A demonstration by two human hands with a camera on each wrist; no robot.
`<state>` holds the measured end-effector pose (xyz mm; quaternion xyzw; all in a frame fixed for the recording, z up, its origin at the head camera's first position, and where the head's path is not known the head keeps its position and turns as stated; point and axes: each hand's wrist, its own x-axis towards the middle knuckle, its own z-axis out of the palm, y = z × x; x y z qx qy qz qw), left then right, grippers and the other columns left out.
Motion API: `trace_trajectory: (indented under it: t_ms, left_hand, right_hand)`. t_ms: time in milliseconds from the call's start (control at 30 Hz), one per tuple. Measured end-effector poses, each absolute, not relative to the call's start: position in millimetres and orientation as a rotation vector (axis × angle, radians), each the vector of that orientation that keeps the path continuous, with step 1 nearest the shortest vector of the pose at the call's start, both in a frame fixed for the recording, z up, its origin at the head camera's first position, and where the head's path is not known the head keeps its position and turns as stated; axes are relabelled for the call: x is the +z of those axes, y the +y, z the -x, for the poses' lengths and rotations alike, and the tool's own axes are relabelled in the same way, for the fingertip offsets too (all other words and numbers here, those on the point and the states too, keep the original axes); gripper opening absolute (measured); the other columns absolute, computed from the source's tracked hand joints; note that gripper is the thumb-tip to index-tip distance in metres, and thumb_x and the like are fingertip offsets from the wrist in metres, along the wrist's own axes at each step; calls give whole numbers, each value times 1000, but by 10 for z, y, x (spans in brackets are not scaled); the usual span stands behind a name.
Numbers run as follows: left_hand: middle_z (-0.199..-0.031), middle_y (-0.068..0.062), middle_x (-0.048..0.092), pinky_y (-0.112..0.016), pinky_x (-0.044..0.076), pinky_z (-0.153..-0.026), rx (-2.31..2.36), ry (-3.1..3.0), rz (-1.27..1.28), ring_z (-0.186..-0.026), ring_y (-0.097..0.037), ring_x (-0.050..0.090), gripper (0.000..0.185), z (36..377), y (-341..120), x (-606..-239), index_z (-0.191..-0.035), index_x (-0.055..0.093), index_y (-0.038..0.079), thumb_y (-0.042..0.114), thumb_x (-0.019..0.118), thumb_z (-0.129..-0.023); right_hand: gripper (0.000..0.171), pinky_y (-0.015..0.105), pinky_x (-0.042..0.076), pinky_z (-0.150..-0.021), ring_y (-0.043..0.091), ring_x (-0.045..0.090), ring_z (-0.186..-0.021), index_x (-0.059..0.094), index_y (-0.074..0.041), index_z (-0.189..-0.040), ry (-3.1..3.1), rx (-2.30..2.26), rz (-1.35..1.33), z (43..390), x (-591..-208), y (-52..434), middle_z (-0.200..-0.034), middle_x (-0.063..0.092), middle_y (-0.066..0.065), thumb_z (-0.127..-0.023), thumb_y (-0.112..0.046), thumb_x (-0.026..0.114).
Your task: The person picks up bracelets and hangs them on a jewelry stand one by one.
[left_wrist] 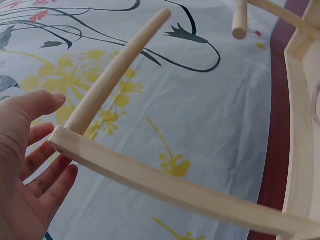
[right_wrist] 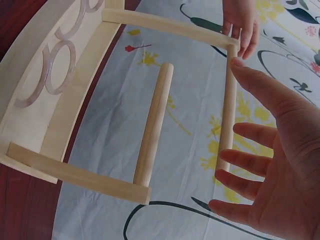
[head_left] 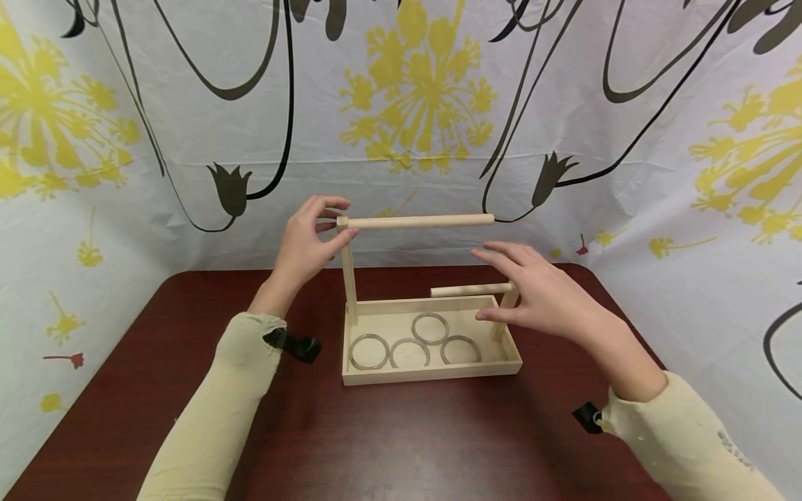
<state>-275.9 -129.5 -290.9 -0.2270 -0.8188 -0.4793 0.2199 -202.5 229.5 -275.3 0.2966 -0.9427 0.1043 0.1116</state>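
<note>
Cream sleeves (head_left: 216,410) reach forward: left hand (head_left: 303,240), fingers apart, frames the taller post (head_left: 348,278), perhaps to steady it; right hand (head_left: 537,287) hovers, spread, near the shorter post (right_wrist: 95,181).

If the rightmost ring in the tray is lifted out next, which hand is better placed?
Probably the right hand: it is empty and nearer the rightmost ring. The left hand is farther off, up by the top of the tall post.
</note>
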Motion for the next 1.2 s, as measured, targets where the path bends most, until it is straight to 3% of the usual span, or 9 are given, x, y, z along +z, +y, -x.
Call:
trace_trajectory:
  t_ms: [133, 233, 333, 400, 667, 900, 1200]
  left_hand:
    - [-127, -13, 58, -41, 54, -99, -1417, -2254, 614, -118, -28, 60, 38, 2764, -1295, -2912, -127, 61, 7, 18, 73, -92]
    - [-130, -11, 57, -32, 60, -79, -1460, -2262, 597, -119, -28, 62, 38, 2761, -1295, -2919, -128, 61, 9, 19, 71, -93]
    - [-132, -10, 58, -25, 55, -57, -1497, -2271, 578, -119, -30, 63, 38, 2747, -1300, -2923, -129, 60, 11, 20, 71, -94]
    - [-132, -11, 58, -24, 52, -51, -1528, -2267, 571, -118, -32, 64, 38, 2746, -1305, -2931, -129, 60, 11, 19, 71, -94]
    - [-126, -13, 61, -23, 50, -51, -1645, -2235, 572, -106, -30, 68, 37, 2782, -1320, -2980, -129, 59, 7, 15, 70, -94]
    - [-123, -16, 58, -21, 47, -54, -1709, -2192, 625, -95, -14, 65, 40, 2812, -1333, -3040, -132, 55, 1, 7, 66, -95]
    - [-125, -17, 57, -21, 47, -59, -1758, -2207, 603, -98, -15, 63, 42, 2813, -1353, -3086, -134, 53, 0, 4, 66, -94]
  right_hand:
    - [86, 52, 39, -111, 31, 37, -144, 44, -20, -151, -2767, 333, -884, 2024, -2765, 2249, -155, 41, 9, -79, -51, 80]
    - [86, 52, 40, -110, 31, 36, -144, 44, -20, -151, -2777, 340, -886, 2019, -2769, 2207, -155, 41, 8, -79, -52, 80]
    - [86, 52, 42, -108, 31, 36, -144, 44, -20, -151, -2778, 337, -906, 2019, -2775, 2170, -155, 41, 8, -79, -53, 80]
    - [86, 52, 42, -108, 31, 37, -143, 44, -20, -151, -2772, 334, -915, 2022, -2783, 2149, -154, 42, 7, -80, -53, 79]
    - [86, 54, 41, -110, 31, 35, -146, 41, -24, -152, -2788, 350, -940, 2027, -2812, 2051, -156, 39, 6, -80, -54, 78]
    - [87, 52, 43, -108, 29, 37, -144, 41, -26, -152, -2771, 368, -966, 2030, -2837, 1963, -156, 40, 3, -79, -54, 80]
    - [86, 52, 45, -107, 27, 39, -143, 42, -26, -152, -2775, 412, -977, 2026, -2869, 1891, -156, 40, 2, -80, -54, 79]
